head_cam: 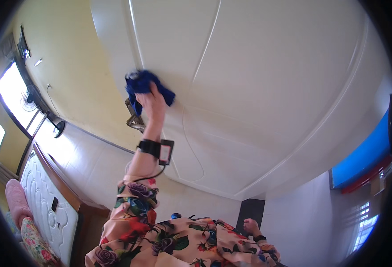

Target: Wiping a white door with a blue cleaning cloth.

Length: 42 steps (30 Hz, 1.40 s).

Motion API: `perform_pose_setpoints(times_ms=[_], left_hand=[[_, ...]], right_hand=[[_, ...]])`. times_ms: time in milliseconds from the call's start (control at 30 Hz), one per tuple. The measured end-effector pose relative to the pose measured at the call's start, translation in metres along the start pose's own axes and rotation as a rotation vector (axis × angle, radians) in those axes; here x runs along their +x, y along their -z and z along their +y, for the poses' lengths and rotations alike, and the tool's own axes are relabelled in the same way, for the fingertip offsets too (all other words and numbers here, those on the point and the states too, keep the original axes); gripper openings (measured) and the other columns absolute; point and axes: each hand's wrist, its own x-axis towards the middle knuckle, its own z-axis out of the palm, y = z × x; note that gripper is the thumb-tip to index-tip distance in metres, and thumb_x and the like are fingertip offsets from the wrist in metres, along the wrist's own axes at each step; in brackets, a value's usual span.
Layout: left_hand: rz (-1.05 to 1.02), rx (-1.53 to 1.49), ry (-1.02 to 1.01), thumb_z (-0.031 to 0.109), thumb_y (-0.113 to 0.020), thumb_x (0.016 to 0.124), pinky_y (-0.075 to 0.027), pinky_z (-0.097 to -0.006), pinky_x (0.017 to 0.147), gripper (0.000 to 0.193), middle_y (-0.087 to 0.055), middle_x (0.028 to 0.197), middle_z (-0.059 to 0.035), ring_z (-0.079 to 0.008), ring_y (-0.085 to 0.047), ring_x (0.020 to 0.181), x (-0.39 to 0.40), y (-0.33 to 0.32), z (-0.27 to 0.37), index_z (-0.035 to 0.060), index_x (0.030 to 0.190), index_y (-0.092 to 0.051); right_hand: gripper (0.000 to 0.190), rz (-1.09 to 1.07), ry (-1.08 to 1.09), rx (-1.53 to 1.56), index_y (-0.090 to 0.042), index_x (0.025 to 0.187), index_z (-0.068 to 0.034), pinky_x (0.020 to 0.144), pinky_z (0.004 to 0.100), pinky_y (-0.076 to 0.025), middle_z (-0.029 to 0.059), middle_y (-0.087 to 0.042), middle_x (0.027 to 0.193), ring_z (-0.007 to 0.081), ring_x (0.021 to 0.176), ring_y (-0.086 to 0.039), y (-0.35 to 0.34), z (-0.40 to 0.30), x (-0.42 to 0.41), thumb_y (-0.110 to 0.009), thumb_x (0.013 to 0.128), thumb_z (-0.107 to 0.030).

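My left hand (151,101) grips a crumpled dark blue cloth (142,83) and presses it to a white panelled door (266,83), close to the door's edge. Just below the cloth, an ornate metal door handle (136,124) shows in part behind my wrist. A black strap with a small cabled device (165,152) sits on my left wrist. Low beside my body, my right hand (250,227) hangs with its fingers curled. Nothing can be seen in it.
A bed with a bare white mattress (51,197) stands at the lower left, bearing a dark phone (54,204) and a pink bolster (17,200). Farther back, a standing fan (32,95) is by a bright window. A blue surface (362,153) lies at the right.
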Motion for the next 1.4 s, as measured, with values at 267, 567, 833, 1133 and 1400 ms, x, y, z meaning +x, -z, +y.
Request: perform_pose_setpoints(times_ms=[267,567,833,1133,1400], left_hand=[[-0.409,-0.076,0.319,0.018,-0.048,0.086,-0.027,-0.042,0.099,0.028,-0.042,0.123,-0.0208,-0.0375,-0.036,0.117,-0.156,0.018,-0.057,0.0048,0.11,-0.05],[-0.087,0.056,-0.213,0.021,-0.05,0.085,-0.03,-0.0419,0.095,0.041,-0.047,0.119,-0.0239,-0.0381,-0.039,0.113,0.036,-0.002,0.064,-0.0053,0.117,-0.044],[-0.808,-0.089,-0.914,0.016,-0.053,0.077,-0.032,-0.0439,0.094,0.049,-0.039,0.13,-0.0107,-0.0307,-0.041,0.117,-0.157,-0.017,0.127,0.0063,0.124,-0.043],[-0.809,-0.092,-1.471,0.02,-0.046,0.078,-0.028,-0.0343,0.099,0.045,-0.036,0.135,-0.0014,-0.016,-0.034,0.124,-0.184,-0.03,0.187,0.018,0.123,-0.047],[-0.651,0.081,-0.888,0.013,-0.059,0.062,-0.03,-0.0473,0.095,0.047,-0.042,0.125,-0.0127,-0.0336,-0.037,0.118,-0.069,0.019,0.045,0.0107,0.108,-0.056]], right_hand=[[0.019,0.009,0.071,-0.603,-0.066,0.074,-0.011,0.069,0.0378,-0.049,0.0141,-0.064,0.079,0.0315,0.076,-0.061,0.004,0.054,-0.024,-0.053,0.066,-0.023],[0.01,0.073,0.072,-0.327,-0.061,0.073,-0.007,0.054,0.0302,-0.05,0.0032,-0.059,0.068,0.0161,0.059,-0.059,0.003,0.018,0.006,-0.056,0.075,-0.015],[0.023,0.139,-0.051,-0.185,-0.065,0.087,-0.007,0.065,0.0336,-0.05,0.0128,-0.064,0.074,0.0236,0.068,-0.064,-0.02,0.0,-0.01,-0.053,0.071,-0.019],[0.023,0.118,0.024,-0.489,-0.067,0.08,-0.012,0.074,0.0376,-0.049,0.0139,-0.064,0.084,0.0315,0.082,-0.061,-0.003,0.068,-0.04,-0.052,0.064,-0.021],[0.032,0.049,0.006,-0.542,-0.067,0.091,-0.01,0.077,0.0324,-0.047,0.0147,-0.064,0.09,0.0252,0.087,-0.061,-0.006,0.034,-0.032,-0.063,0.066,-0.03]])
